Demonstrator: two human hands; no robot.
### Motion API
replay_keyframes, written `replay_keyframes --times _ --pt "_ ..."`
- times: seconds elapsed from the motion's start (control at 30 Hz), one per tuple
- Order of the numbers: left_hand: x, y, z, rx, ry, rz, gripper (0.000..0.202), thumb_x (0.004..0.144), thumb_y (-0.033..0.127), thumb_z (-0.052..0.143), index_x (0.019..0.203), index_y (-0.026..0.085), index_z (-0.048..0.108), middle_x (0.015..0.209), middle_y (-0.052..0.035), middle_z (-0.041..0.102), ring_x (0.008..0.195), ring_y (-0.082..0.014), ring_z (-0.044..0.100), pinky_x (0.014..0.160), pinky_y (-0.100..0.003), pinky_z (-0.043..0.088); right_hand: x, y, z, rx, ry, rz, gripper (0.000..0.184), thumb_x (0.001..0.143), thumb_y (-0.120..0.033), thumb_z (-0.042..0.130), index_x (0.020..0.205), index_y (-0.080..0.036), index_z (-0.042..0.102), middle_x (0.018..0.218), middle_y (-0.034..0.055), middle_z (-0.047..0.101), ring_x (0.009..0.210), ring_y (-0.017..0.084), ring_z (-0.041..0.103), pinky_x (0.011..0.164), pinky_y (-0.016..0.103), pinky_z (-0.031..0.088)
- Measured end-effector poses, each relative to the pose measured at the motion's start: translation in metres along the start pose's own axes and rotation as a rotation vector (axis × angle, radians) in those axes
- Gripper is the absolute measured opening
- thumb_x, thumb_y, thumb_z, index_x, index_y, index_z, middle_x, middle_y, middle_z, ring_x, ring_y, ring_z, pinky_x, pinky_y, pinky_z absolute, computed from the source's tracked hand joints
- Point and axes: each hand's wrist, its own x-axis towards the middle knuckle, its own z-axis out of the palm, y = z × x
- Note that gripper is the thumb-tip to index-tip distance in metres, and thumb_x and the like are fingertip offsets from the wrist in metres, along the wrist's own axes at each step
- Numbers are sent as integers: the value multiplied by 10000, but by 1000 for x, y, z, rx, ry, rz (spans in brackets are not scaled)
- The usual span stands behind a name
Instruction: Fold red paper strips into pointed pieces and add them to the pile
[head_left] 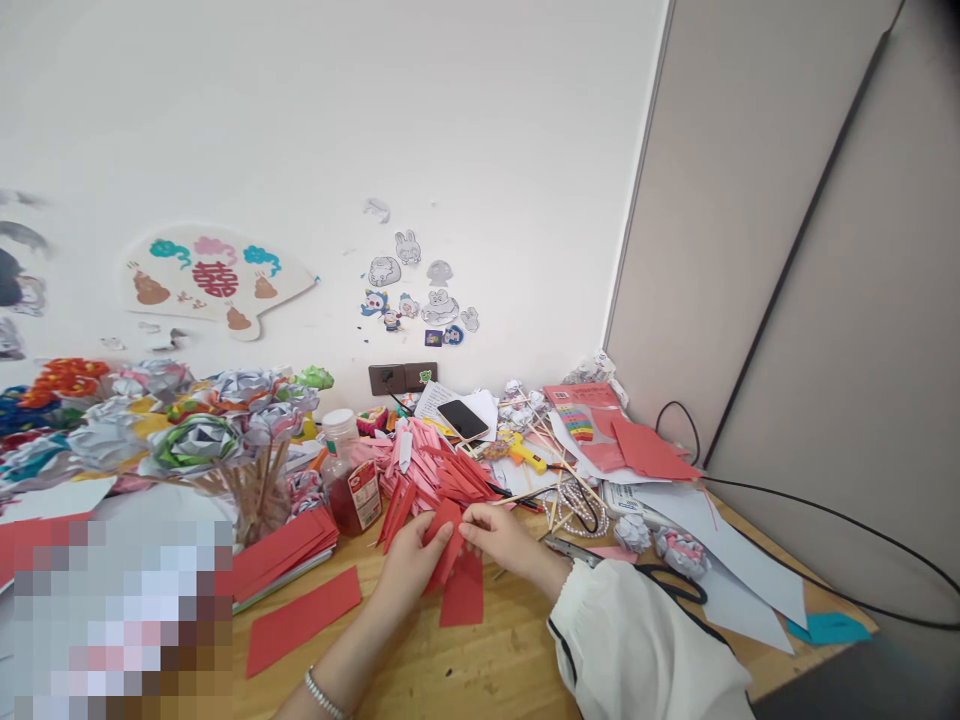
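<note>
Between my two hands is a strip of red paper point(448, 545), held up over the wooden table. My left hand point(415, 548) pinches its left side, thumb on top. At its upper right edge, the fingers of my right hand point(501, 535) are pressed together on the paper. Just below lies another red paper piece point(462, 596), flat on the wood. A loose red sheet point(304, 618) rests to the left, near a stack of red paper point(289, 550). Behind my hands is a heap of folded pink and red strips point(427, 465).
A jar of reddish liquid point(351, 490) stands left of the heap, beside a bunch of paper flowers point(199, 440). Behind are a phone point(463, 420) and a yellow glue gun point(526, 453). Black-handled scissors point(671, 582) lie by my right sleeve. A cable point(825, 520) crosses the right edge.
</note>
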Motion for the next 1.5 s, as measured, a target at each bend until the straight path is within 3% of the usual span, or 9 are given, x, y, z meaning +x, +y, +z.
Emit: replay_keyframes --times 0.2,0.27,0.37,0.6,0.97,1.23,1.5 --pt "-2 8 0 -267 48 -247 403 606 527 493 676 139 578 588 -16 599 580 -153 536 526 -236 408 -2 -11 -2 -77 16 -21 130 739 -199 417 618 -155 438 561 -42 406 536 78 389 494 179 293" --pt "-3 11 -2 -350 22 -347 413 603 541 492 671 140 566 544 6 567 521 -126 518 497 -222 397 -3 -14 -3 -111 17 -37 128 723 -173 416 598 -153 436 560 -43 403 547 79 384 502 178 288" --pt "-2 13 -6 -402 -54 -392 377 572 509 554 662 143 559 532 32 541 481 -92 499 493 -206 396 -2 -17 -3 -156 24 -47 127 703 -146 414 579 -152 440 560 -42 411 559 82 388 516 180 286" --pt "-1 15 -10 -274 -162 -406 375 549 499 583 649 140 548 528 30 549 478 -102 528 498 -220 409 -2 -17 -3 -237 30 -72 134 687 -117 401 567 -152 451 546 -41 416 549 83 386 505 180 272" --pt "-1 16 -12 -193 -205 -358 303 534 401 627 659 127 593 559 18 580 510 -98 527 499 -210 413 -3 -18 -4 -291 12 -87 132 664 -99 396 560 -148 460 530 -47 410 531 76 380 494 175 256" --pt "-2 21 -15 -125 -288 -212 325 563 434 589 624 115 588 536 20 560 492 -94 497 509 -223 409 -3 -16 -5 -248 -11 -70 132 663 -95 404 550 -146 449 525 -48 402 524 73 371 483 173 253" --pt "-1 19 -15 -86 -293 -156 286 593 417 561 605 131 556 488 48 501 460 -81 449 471 -205 370 -4 -13 -4 -217 -33 -55 186 737 -219 422 570 -145 459 533 -45 379 513 72 348 481 178 267"
